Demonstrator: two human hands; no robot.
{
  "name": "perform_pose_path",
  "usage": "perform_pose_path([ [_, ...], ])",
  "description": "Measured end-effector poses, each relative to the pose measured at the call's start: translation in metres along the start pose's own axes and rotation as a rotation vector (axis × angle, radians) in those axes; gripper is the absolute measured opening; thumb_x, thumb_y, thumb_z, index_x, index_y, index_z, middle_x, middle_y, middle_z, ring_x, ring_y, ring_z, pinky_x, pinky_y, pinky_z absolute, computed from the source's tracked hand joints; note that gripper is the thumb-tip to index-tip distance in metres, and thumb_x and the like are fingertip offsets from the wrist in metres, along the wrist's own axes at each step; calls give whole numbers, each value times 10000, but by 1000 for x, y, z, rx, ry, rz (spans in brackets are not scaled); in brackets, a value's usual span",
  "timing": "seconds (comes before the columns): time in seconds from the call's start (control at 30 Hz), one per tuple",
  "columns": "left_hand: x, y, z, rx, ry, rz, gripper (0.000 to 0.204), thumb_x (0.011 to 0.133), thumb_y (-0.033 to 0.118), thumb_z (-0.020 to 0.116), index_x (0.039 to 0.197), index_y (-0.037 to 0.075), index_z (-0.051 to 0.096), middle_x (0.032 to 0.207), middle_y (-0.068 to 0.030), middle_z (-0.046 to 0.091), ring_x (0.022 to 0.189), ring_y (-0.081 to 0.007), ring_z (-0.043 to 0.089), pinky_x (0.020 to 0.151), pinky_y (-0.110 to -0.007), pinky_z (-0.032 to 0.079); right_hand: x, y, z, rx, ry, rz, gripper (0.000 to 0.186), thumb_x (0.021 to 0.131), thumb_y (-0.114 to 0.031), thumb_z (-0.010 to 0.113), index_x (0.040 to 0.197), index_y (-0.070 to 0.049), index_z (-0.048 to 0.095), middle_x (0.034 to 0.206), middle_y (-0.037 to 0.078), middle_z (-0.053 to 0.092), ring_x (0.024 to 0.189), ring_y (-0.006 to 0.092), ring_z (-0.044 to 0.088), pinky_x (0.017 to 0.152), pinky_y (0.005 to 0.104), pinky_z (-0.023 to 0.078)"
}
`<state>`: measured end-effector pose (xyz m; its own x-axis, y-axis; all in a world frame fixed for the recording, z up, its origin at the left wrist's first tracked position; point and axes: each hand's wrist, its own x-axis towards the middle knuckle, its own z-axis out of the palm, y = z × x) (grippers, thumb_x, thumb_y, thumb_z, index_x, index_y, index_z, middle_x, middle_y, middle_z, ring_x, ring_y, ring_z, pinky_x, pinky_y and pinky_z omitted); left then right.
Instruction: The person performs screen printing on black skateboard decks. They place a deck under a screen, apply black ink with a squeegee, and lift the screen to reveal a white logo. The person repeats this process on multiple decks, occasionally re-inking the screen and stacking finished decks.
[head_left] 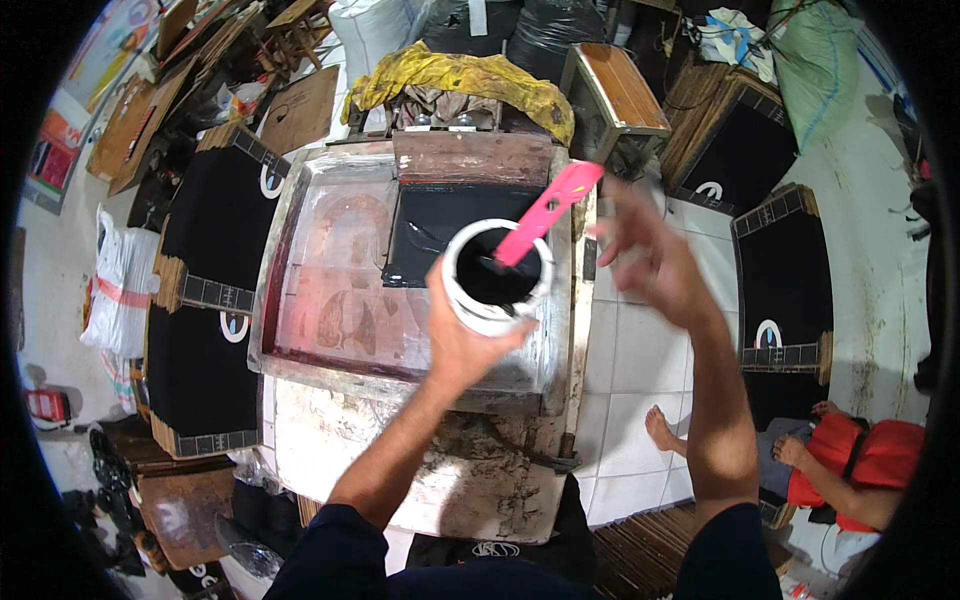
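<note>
My left hand (462,335) is wrapped round a white tub (487,322) of black ink (478,275), held above a wood-framed printing screen (325,362). A pink spatula (550,212) leans out of the tub toward the upper right, its lower end hidden in the ink. Just right of the spatula's handle, my right hand (655,260) is in the air, blurred by motion, with fingers apart and nothing in them. Behind the tub, a wooden squeegee (472,157) rests at the far end of the screen, with a dark ink patch (435,225) in front of it.
Black sheets lie on stacked boards at left (215,225) and right (785,270). A yellow cloth (460,75) hangs beyond the screen, near a wooden stool (622,90). At lower right, another person in red (835,455) sits on the tiled floor (625,430).
</note>
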<state>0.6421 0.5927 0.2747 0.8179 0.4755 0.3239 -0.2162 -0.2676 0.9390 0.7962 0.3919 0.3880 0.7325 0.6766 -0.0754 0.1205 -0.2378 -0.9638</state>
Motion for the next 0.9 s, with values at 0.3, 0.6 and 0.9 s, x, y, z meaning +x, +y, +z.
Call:
perform_pose_path([
  [0.3, -112, 34, 109, 332, -405, 144, 902, 713, 204, 922, 1406, -124, 446, 1504, -358, 442, 1406, -532, 446, 1158, -604, 371, -161, 215, -33, -84, -44, -93, 1006, 572, -305, 1030, 1412, -44, 541, 1334, 104, 669, 1244, 213, 635, 1096, 389, 505],
  [0.6, -285, -41, -61, 1199, 288, -449, 571, 1084, 358, 416, 1432, -94, 399, 1428, -252, 429, 1339, -358, 411, 1176, -477, 279, -187, 510, 28, 96, 282, 173, 988, 569, -280, 1000, 1395, -52, 509, 1318, 122, 642, 1214, 291, 640, 1061, 439, 516],
  [0.9, -342, -50, -117, 1515, -75, -255, 737, 1060, 439, 472, 1550, -72, 264, 1567, -313, 329, 1438, -466, 359, 1171, -578, 333, -160, 676, 254, -69, -274, -94, 1012, 572, -338, 958, 1431, -65, 498, 1365, 157, 584, 1296, 381, 536, 1134, 469, 423],
])
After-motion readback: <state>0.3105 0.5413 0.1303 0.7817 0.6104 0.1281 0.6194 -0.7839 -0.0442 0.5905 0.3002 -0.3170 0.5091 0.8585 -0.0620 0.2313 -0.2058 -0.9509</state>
